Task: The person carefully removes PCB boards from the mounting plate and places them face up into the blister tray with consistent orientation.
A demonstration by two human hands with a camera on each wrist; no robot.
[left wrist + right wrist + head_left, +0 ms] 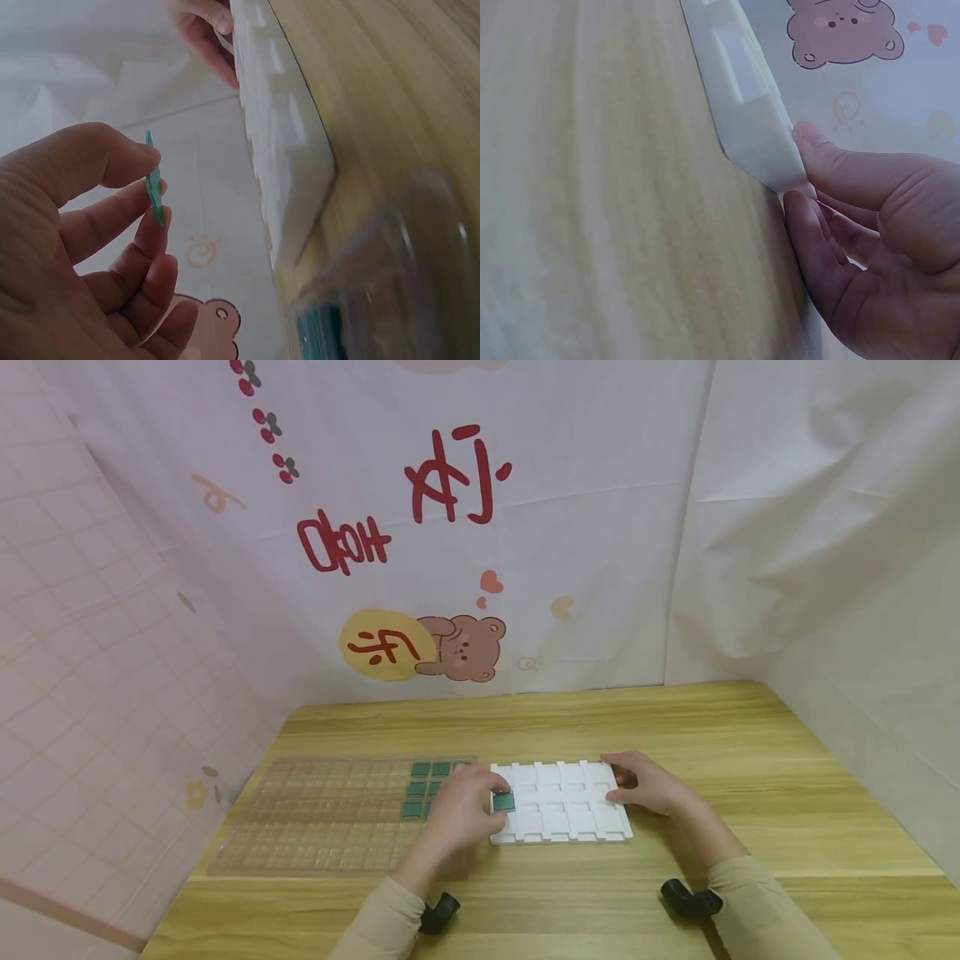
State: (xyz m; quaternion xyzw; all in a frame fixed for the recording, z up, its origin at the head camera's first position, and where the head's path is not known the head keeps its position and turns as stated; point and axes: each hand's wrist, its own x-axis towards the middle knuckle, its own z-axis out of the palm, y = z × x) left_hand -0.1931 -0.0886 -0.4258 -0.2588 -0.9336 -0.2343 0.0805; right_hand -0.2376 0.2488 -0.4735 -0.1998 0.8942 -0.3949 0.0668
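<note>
Between thumb and fingertips my left hand (459, 810) pinches a small square green circuit board (504, 802). In the left wrist view the board (154, 184) appears edge-on, raised beside the white tray (289, 150). From the head view, it overlaps the left end of that white tray (551, 797), which has rows of shallow pockets. My right hand (647, 783) holds the tray's right end, thumb on top at the rim and fingers against the side, as the right wrist view shows of the hand (877, 232).
A clear plastic tray (315, 818) with many small compartments lies at the left, close to the white tray. Several green boards (421, 769) sit in its right-hand columns, partly hidden by my left hand. A printed white curtain (600, 527) stands behind the wooden table (570, 910).
</note>
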